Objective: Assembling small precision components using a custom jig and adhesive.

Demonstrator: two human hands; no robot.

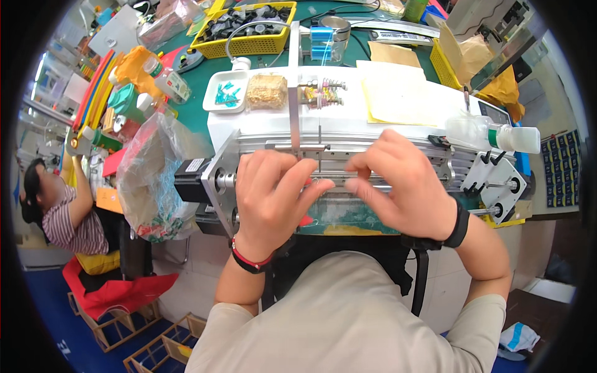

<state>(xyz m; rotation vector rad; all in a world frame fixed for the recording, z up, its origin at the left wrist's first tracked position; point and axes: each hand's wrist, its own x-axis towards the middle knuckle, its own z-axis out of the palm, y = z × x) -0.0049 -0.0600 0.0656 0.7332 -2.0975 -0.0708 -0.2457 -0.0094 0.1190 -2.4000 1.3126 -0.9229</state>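
My left hand (268,193) is closed, thumb and forefinger pinched together, over the front rails of a bench machine (373,140). A small red object (305,221) shows below its fingers; most of it is hidden in the palm, so its kind cannot be made out. Opposite, my right hand (401,183) has thumb and forefinger drawn together near the left fingertips. Whatever lies in that pinch is too small to make out. Between and behind the hands, a thin upright metal rod (320,149) comes down from a vertical bracket (294,93).
A black motor (191,180) sits at the machine's left end. On its white top are a white tray (211,99) of small teal pieces, a gold-coloured bundle (266,91) and yellow paper (398,93). A clear plastic bag (155,168) hangs left. A co-worker (68,199) sits far left.
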